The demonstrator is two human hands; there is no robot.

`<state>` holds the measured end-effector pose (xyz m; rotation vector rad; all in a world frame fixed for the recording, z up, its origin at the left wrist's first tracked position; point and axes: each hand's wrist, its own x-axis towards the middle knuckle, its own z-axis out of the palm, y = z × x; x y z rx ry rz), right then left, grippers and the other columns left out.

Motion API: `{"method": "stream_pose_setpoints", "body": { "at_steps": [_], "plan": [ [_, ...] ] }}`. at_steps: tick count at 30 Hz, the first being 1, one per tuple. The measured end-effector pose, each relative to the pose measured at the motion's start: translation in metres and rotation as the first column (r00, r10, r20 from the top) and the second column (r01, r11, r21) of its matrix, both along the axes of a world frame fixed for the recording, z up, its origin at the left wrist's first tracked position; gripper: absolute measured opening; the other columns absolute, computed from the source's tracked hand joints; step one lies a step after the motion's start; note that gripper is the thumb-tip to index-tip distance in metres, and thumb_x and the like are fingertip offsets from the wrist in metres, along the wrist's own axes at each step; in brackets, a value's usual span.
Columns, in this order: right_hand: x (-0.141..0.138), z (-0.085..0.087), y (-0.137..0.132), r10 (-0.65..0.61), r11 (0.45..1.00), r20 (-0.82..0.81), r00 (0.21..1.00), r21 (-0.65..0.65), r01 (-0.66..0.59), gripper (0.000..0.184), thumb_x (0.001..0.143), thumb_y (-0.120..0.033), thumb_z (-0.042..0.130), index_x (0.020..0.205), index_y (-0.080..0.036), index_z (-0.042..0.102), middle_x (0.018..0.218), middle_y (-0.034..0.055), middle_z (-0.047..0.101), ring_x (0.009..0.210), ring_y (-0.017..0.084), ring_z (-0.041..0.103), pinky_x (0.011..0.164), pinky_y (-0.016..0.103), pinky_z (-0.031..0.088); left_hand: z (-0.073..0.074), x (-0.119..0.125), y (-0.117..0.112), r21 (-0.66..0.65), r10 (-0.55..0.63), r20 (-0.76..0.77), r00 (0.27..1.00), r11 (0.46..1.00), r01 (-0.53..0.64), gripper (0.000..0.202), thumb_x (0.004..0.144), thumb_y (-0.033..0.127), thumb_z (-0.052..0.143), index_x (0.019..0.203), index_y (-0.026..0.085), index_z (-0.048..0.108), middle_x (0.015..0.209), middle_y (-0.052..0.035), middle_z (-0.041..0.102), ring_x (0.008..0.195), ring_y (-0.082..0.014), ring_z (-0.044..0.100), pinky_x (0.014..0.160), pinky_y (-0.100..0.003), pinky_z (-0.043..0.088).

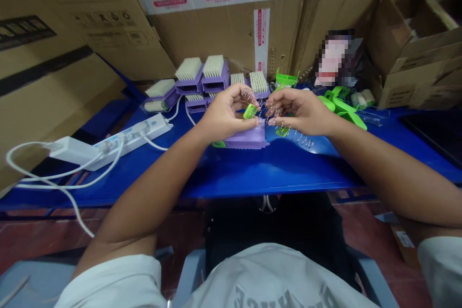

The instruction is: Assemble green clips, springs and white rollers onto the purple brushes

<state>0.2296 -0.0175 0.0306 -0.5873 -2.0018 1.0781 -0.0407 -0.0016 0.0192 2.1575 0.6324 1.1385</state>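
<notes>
Metal springs (305,141) reach across my feed from the left hand (224,111), half curled and pinching a green clip (250,111), to the right hand (303,109), partly closed around them. Just below the left hand, I see a purple block (245,138) on the blue table (231,173).

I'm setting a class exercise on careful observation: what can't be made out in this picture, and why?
In the head view:
Wire coils: how many there are; too thin, and partly covered by the left hand and right hand.
Purple block: its upper left part; behind the left hand.
Pink item: what it is; pixelation masks it.
Dark flat object: full shape; cut off by the right edge.
Open box: its bottom; hidden by its walls.
</notes>
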Motion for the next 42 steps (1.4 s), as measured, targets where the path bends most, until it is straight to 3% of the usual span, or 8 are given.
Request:
{"method": "stream_pose_setpoints", "body": {
  "at_steps": [8,14,19,27,33,42],
  "plan": [
    [0.002,0.002,0.001,0.003,0.998,0.045,0.999,0.07,-0.006,0.059,0.09,-0.05,0.101,0.132,-0.021,0.072,0.102,0.0032,0.08,0.092,0.018,0.076,0.082,0.032,0.061,0.001,0.0,0.0,-0.034,-0.001,0.017,1.0,0.999,0.002,0.045,0.079,0.032,0.094,0.111,0.026,0.063,0.109,-0.002,0.077,0.104,-0.0221,0.08,0.092,-0.039,0.071],
    [0.004,-0.004,0.004,0.057,0.994,0.011,0.998,0.097,-0.058,0.049,0.097,-0.048,0.096,0.134,-0.023,0.074,0.106,0.0036,0.08,0.097,0.018,0.077,0.09,0.033,0.063,0.007,0.003,-0.005,-0.065,0.0,0.023,1.0,0.998,0.002,0.034,0.081,0.037,0.095,0.103,0.021,0.074,0.108,-0.004,0.082,0.103,-0.0215,0.08,0.095,-0.038,0.07],
    [0.005,-0.012,0.01,0.111,0.972,-0.003,0.994,0.208,-0.108,0.047,0.101,-0.042,0.093,0.139,-0.022,0.073,0.113,0.0054,0.082,0.1,0.018,0.078,0.088,0.032,0.065,0.01,0.007,-0.009,-0.143,-0.004,0.059,0.998,0.99,0.013,0.035,0.081,0.038,0.096,0.104,0.019,0.08,0.107,-0.0043,0.086,0.099,-0.0199,0.082,0.092,-0.033,0.07],
    [0.008,-0.013,0.01,0.058,0.955,0.051,0.997,0.288,-0.071,0.048,0.105,-0.043,0.089,0.145,-0.022,0.074,0.119,0.0069,0.083,0.099,0.019,0.078,0.088,0.033,0.065,0.011,0.006,-0.009,-0.159,0.022,0.082,0.996,0.987,-0.009,0.032,0.078,0.036,0.096,0.102,0.019,0.081,0.104,-0.0035,0.087,0.094,-0.019,0.082,0.091,-0.032,0.07],
    [0.011,-0.012,0.011,0.03,0.94,0.1,0.995,0.335,-0.062,0.054,0.103,-0.046,0.09,0.148,-0.022,0.074,0.111,0.0058,0.085,0.09,0.017,0.08,0.077,0.029,0.063,0.008,0.006,-0.007,-0.098,0.011,0.09,0.996,0.995,-0.002,0.031,0.074,0.03,0.096,0.094,0.019,0.075,0.095,-0.0013,0.082,0.088,-0.0179,0.081,0.079,-0.03,0.069],
    [0.014,0.002,0.004,-0.05,0.881,0.175,0.983,0.472,-0.039,0.042,0.107,-0.049,0.084,0.138,-0.02,0.082,0.117,0.0078,0.085,0.087,0.015,0.073,0.076,0.028,0.059,0.006,0.008,-0.008,-0.225,-0.006,0.127,0.992,0.974,0.034,0.037,0.07,0.024,0.097,0.09,0.021,0.066,0.085,0.002,0.072,0.066,-0.0119,0.07,0.059,-0.026,0.064]
  ]
}}
